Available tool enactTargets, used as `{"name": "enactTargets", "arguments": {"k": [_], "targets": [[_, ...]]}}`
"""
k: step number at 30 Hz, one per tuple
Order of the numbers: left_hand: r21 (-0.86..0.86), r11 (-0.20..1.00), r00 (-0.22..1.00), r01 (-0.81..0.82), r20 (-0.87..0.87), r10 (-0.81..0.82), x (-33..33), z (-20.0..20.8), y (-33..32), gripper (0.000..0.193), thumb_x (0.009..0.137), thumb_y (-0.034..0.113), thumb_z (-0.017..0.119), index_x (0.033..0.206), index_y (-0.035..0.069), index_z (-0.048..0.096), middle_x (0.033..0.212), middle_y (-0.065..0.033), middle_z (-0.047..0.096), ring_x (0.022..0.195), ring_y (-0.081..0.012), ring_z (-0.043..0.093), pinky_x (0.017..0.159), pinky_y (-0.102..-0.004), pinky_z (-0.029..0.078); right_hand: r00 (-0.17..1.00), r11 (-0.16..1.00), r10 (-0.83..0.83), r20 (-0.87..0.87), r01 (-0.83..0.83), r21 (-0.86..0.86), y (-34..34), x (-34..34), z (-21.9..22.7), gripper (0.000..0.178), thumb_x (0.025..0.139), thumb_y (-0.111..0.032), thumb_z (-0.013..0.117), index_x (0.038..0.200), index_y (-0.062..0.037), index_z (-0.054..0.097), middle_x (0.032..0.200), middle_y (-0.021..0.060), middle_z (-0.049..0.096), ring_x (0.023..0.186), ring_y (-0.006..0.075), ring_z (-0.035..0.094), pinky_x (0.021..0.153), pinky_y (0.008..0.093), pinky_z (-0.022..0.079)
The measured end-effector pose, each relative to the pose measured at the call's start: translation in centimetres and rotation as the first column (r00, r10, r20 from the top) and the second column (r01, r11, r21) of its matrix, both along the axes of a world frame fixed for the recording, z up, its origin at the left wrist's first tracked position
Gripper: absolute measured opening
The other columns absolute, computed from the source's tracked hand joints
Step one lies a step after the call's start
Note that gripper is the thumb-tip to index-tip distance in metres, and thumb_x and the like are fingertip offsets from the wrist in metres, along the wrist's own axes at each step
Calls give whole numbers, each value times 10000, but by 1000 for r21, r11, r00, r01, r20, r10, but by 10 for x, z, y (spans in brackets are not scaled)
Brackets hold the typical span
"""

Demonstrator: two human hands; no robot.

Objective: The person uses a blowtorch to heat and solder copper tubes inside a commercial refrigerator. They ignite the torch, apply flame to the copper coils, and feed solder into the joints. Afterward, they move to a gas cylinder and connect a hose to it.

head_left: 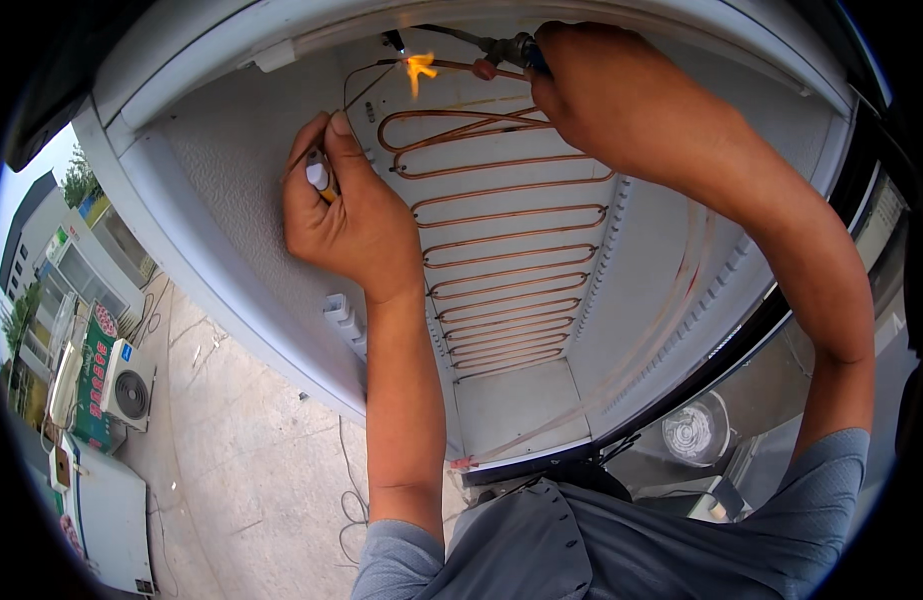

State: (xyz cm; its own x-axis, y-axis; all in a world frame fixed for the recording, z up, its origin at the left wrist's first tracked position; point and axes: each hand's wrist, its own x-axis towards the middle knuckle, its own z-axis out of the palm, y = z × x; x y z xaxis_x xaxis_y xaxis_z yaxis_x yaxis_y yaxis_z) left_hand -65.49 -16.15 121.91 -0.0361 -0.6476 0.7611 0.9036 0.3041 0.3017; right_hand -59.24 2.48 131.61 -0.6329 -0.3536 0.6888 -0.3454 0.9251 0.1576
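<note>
Far left of the copper coil (507, 240), and lower down, stands a white chest-like box (117, 530); above it, also well left of the coil, is a boxy outdoor unit (130, 390) with a round dark fan grille. Pale concrete floor (252, 440) fills the space to the coil's lower left, with a thin dark cable (354, 500) looped on it. Nearer the coil, the textured inner wall of a white cabinet (237, 200) rises on its left side.

The left hand (352, 215) is just left of the coil's upper loops, thumb and fingers pinched together on a thin rod (370, 86); a white-ended, partly yellow stick (322, 178) is tucked in the same grip. The rod slants up toward an orange flame (419, 72), above the coil's top left loop. Close to the flame is the dark nozzle of a torch (504, 48), and a thin copper pipe (460, 67) runs by it.

The coil itself lies in many back-and-forth passes inside the cabinet. At its upper right, the right hand (602, 95) is clamped around the torch's handle. Right of the coil hangs a clear hose (694, 255); lower right is a round container (720, 440) with whitish contents.
</note>
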Motion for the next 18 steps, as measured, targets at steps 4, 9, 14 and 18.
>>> {"name": "enactTargets", "arguments": {"k": [4, 9, 14, 18], "targets": [[-3, 1000, 1000, -10, -23, 10, -3, 0, 1, 121, 956, 60, 746, 1020, -43, 743, 930, -61, 723, 829, -101, 641, 749, -232, 539, 998, 999, -51, 35, 51, -10, -3, 1, 1, 227, 914, -116, 575, 904, 78, 693, 847, 284, 690, 792, 420, 703, 758, 494, 553], [-22, 998, 998, -58, -29, 57, -5, -1, -3, 144, 963, 55, 739, 1041, -66, 728, 922, -77, 740, 788, -97, 638, 710, -234, 532, 998, 999, -46, 51, 48, -24, -5, 0, 2, 237, 953, -147, 584, 896, 73, 650, 781, 271, 664, 753, 434, 680, 733, 491, 544], [-15, 999, 999, -36, -35, 36, -4, 0, 0, 140, 961, 50, 738, 1042, -65, 729, 924, -79, 741, 785, -92, 637, 703, -227, 528, 999, 1000, -29, 33, 29, -3, 0, -2, 2, 245, 957, -158, 594, 891, 70, 650, 786, 272, 665, 755, 432, 682, 738, 493, 544], [11, 1000, 1000, -12, -21, 12, 1, 1, -1, 139, 960, 48, 738, 1043, -64, 729, 928, -79, 741, 784, -93, 643, 698, -224, 530, 999, 999, -48, 25, 48, -23, -2, -1, 1, 246, 959, -166, 598, 887, 65, 647, 799, 270, 669, 769, 430, 684, 743, 493, 544]]}}
